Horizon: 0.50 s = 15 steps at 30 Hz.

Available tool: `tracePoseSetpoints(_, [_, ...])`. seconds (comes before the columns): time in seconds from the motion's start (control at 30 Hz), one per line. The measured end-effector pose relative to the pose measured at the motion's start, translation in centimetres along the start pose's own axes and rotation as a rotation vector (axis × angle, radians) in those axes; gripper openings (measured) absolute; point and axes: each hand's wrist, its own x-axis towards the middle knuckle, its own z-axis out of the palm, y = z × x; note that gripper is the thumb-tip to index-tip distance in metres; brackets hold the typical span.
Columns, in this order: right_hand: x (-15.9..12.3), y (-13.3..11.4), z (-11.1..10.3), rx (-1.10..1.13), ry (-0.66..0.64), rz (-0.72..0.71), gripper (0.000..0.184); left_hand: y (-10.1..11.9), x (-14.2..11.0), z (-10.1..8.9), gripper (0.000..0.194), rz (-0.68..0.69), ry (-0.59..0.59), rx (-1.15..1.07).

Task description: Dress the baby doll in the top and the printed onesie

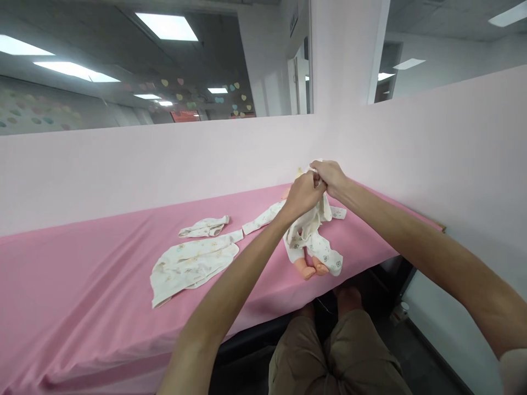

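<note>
A baby doll (304,269) lies on the pink cloth, its bare feet toward me. White printed baby clothes lie around and over it, and its head and upper body are mostly hidden. Above the doll, my left hand (305,193) is closed with its fingers pinched on a cream baby garment (309,224). Close against it, my right hand (331,178) also pinches the garment's upper part, which hangs down over the doll. One printed sleeve (263,217) stretches out to the left, and a cuff (338,212) shows on the right.
To the left lie a larger printed baby garment (193,263) and a small folded cloth piece (205,226). The pink cloth (102,263) covers the table up to a pale wall (164,164) with windows. The table's front edge is just before my legs.
</note>
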Motion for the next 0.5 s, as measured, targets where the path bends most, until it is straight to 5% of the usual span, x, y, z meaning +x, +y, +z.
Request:
tracePoseSetpoints(0.2, [-1.7, 0.1, 0.2, -0.023, 0.042, -0.135, 0.030, -0.1, 0.7, 1.9, 0.013, -0.136, 0.332, 0.018])
tracePoseSetpoints(0.33, [-2.5, 0.5, -0.7, -0.044, -0.089, 0.059, 0.030, -1.4, 0.7, 3.0, 0.010, -0.170, 0.281, -0.005])
tracePoseSetpoints(0.5, [-1.9, 2.8, -2.7, 0.215, -0.377, 0.211, 0.021, -2.5, 0.6, 3.3, 0.011, -0.176, 0.264, -0.145])
